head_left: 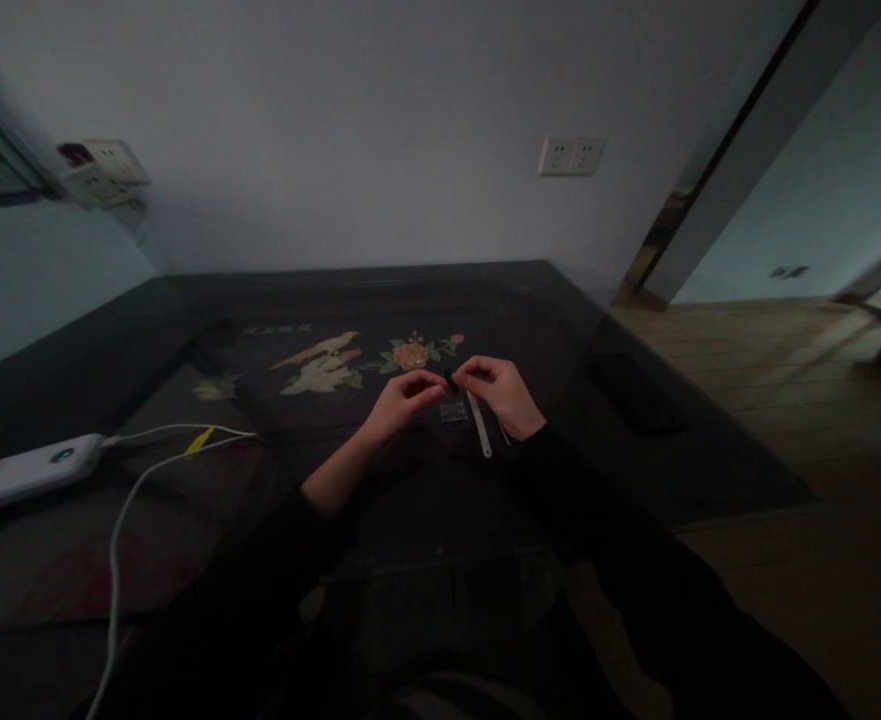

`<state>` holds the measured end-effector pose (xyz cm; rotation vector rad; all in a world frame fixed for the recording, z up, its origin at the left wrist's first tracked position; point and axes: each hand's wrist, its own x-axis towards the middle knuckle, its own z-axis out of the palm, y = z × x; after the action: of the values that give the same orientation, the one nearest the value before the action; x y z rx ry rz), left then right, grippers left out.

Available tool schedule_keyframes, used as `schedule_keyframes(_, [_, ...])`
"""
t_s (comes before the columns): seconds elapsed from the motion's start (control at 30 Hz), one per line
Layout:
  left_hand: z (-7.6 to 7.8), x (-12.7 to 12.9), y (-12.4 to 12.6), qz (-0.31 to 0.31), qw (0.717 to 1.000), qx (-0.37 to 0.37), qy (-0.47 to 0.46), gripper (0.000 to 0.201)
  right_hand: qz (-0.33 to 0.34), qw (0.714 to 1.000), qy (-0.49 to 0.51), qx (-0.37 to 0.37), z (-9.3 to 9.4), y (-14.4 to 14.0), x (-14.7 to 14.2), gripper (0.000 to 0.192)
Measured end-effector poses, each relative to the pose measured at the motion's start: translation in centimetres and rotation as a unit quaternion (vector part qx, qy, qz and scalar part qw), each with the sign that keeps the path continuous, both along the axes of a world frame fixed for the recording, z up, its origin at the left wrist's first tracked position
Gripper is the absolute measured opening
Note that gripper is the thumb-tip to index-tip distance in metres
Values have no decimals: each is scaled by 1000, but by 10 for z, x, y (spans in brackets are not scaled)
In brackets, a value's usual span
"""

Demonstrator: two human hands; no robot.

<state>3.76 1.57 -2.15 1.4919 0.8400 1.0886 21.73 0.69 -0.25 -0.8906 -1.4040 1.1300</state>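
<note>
My left hand [402,400] and my right hand [501,393] meet over the dark table [185,500], fingertips pinching a small black object [451,380] between them. The right hand also holds a thin white strip [479,425] that hangs down toward me. Just below the fingertips a small clear packet [453,411] lies on the table. What the small black object is cannot be made out in the dim light.
The table top has an inlaid bird and flower picture [357,360]. A white power bank [24,470] with white cables [121,530] lies at the left. A dark flat object [635,395] rests near the right edge. Wall sockets [571,156] sit behind.
</note>
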Motion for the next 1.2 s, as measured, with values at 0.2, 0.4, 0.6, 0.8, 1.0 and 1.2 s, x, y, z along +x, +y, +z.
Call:
schedule_keyframes(0.2, [5, -7, 1, 12, 986, 136, 97, 36, 50, 989, -137, -41, -4, 8, 12, 23])
schedule_keyframes(0.4, [3, -6, -2, 9, 966, 221, 133, 20, 73, 981, -179, -37, -4, 8, 13, 22])
schedule_keyframes(0.6, [1, -6, -1, 28, 967, 217, 132, 17, 79, 980, -181, -40, -1, 7, 14, 22])
schedule_keyframes(0.8, [-3, -4, -1, 63, 966, 220, 123, 21, 67, 985, -143, -74, 0, 3, 10, 26])
schedule_keyframes(1.0, [-6, -3, -1, 93, 957, 251, 116, 23, 81, 986, -69, -130, -7, 4, 7, 24])
schedule_keyframes(1.2, [-8, -2, -2, 111, 952, 255, 131, 23, 60, 990, -64, -109, -10, 6, 6, 24])
